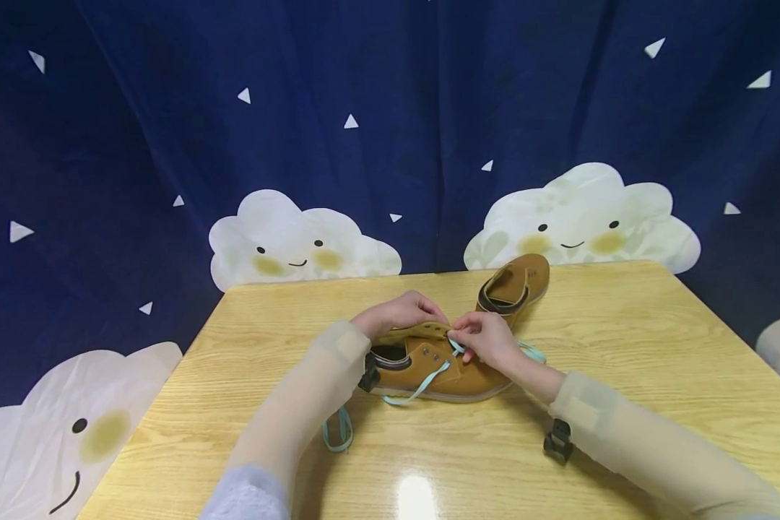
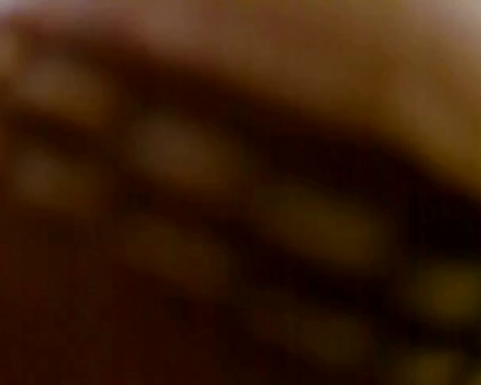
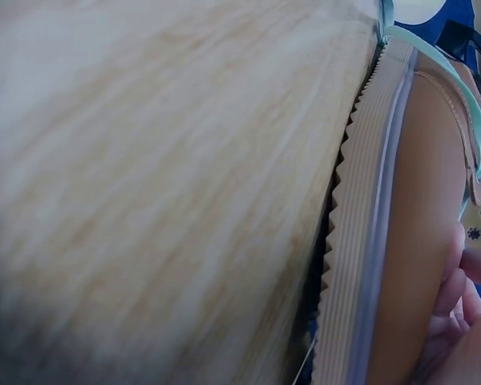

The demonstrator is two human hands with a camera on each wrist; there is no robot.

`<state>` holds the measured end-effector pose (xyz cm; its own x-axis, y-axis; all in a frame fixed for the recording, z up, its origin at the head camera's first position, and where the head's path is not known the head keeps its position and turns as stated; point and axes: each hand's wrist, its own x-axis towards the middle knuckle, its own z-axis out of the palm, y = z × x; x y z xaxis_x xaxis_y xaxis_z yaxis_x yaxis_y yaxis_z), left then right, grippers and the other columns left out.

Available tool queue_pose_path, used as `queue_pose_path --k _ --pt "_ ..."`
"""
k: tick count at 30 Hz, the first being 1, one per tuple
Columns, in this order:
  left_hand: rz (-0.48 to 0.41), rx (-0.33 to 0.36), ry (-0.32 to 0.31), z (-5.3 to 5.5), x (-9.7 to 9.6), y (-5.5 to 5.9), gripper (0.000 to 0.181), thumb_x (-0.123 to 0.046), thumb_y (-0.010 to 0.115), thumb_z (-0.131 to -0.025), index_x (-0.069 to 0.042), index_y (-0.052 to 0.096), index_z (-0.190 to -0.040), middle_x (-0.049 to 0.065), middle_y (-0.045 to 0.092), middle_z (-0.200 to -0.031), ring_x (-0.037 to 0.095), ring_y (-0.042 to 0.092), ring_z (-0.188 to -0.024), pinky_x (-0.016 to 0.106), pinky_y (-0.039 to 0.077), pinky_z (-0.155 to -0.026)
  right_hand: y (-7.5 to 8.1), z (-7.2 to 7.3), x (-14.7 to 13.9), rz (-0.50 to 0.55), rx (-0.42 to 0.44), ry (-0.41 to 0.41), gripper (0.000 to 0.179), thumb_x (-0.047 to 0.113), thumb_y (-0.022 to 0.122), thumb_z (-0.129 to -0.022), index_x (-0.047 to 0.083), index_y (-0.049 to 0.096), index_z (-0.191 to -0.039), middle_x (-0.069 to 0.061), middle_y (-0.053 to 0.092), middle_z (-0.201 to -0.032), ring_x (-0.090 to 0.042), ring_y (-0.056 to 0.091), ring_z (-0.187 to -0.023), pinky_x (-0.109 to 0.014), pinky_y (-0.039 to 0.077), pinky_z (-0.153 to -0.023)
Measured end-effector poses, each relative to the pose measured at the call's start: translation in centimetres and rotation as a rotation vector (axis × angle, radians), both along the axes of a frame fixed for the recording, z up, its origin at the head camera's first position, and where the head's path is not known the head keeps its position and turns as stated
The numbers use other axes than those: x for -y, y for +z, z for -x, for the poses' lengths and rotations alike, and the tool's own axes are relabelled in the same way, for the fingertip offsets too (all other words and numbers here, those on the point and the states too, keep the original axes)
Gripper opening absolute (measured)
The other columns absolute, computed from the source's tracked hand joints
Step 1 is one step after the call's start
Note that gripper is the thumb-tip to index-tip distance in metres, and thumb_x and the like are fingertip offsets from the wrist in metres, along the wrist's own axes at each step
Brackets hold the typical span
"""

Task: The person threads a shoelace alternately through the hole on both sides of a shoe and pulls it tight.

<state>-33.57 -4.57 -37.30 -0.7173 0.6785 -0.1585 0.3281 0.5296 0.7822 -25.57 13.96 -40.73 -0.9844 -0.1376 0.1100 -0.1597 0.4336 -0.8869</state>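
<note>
A brown lace-up shoe lies on the table with its toe to the right, its far eyelet flap raised. My left hand reaches over the far side and holds that flap near its front end; its fingertips are partly hidden. Between thumb and finger, my right hand pinches a light blue shoelace beside the front eyelets. Another length of the shoelace hangs over the shoe's near side. The right wrist view has the shoe's ridged sole close up. The left wrist view is dark and blurred.
A second brown shoe, showing no lace, stands behind, partly covered by my right hand. A lace loop lies on the wooden table by my left forearm. More lace shows beyond the right wrist. A dark blue curtain hangs behind.
</note>
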Motion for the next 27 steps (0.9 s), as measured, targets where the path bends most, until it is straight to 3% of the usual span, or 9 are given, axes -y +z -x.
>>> queue_pose_path --k 5,10,15,18,24,27 --pt "0.01 -0.076 0.016 -0.4 0.0 0.1 0.017 -0.012 0.065 -0.094 0.0 0.075 -0.099 0.005 0.072 -0.099 0.006 0.059 -0.09 0.019 0.043 -0.085 0.1 0.0 0.0 -0.021 0.001 -0.004 0.013 0.01 0.071 -0.09 -0.001 0.069 -0.095 -0.005 0.066 -0.066 -0.017 0.061 -0.045 -0.022 0.04 -0.039" --pt "0.023 -0.128 0.074 -0.6 0.1 0.2 0.016 -0.012 0.065 -0.094 0.0 0.075 -0.096 0.003 0.072 -0.094 0.004 0.055 -0.084 0.017 0.042 -0.08 0.2 0.1 -0.1 -0.002 0.009 0.019 0.011 0.006 0.07 -0.089 -0.004 0.069 -0.095 -0.008 0.068 -0.069 -0.017 0.06 -0.044 -0.022 0.042 -0.04" --pt "-0.014 -0.085 0.198 -0.7 0.6 0.6 0.016 -0.012 0.063 -0.095 0.0 0.073 -0.095 0.002 0.069 -0.083 0.007 0.053 -0.071 0.02 0.044 -0.062 0.6 0.3 -0.3 -0.062 -0.045 0.036 0.008 0.006 0.073 -0.087 -0.002 0.072 -0.089 -0.008 0.069 -0.072 -0.018 0.057 -0.043 -0.024 0.046 -0.044" --pt "-0.037 -0.046 0.25 -0.7 1.3 1.0 0.017 -0.011 0.06 -0.096 0.002 0.07 -0.097 0.008 0.069 -0.086 0.012 0.058 -0.068 0.024 0.049 -0.057 0.8 0.3 -0.5 -0.1 -0.069 0.036 0.008 0.007 0.075 -0.085 0.0 0.074 -0.086 -0.005 0.07 -0.072 -0.017 0.056 -0.042 -0.024 0.044 -0.044" --pt "-0.041 -0.047 0.283 -0.4 2.5 1.4 0.019 -0.011 0.057 -0.098 0.003 0.069 -0.102 0.016 0.07 -0.097 0.019 0.066 -0.076 0.032 0.055 -0.066 1.1 0.5 -0.8 -0.164 -0.101 0.038 0.008 0.01 0.078 -0.083 0.003 0.076 -0.083 -0.004 0.071 -0.076 -0.014 0.057 -0.045 -0.024 0.045 -0.047" --pt "-0.071 -0.039 0.328 -0.2 3.1 1.6 0.019 -0.01 0.057 -0.099 0.004 0.069 -0.103 0.017 0.07 -0.098 0.019 0.066 -0.076 0.034 0.055 -0.068 1.2 0.6 -0.8 -0.198 -0.099 0.043 0.008 0.013 0.077 -0.083 0.004 0.077 -0.082 -0.004 0.071 -0.078 -0.013 0.059 -0.048 -0.026 0.048 -0.05"
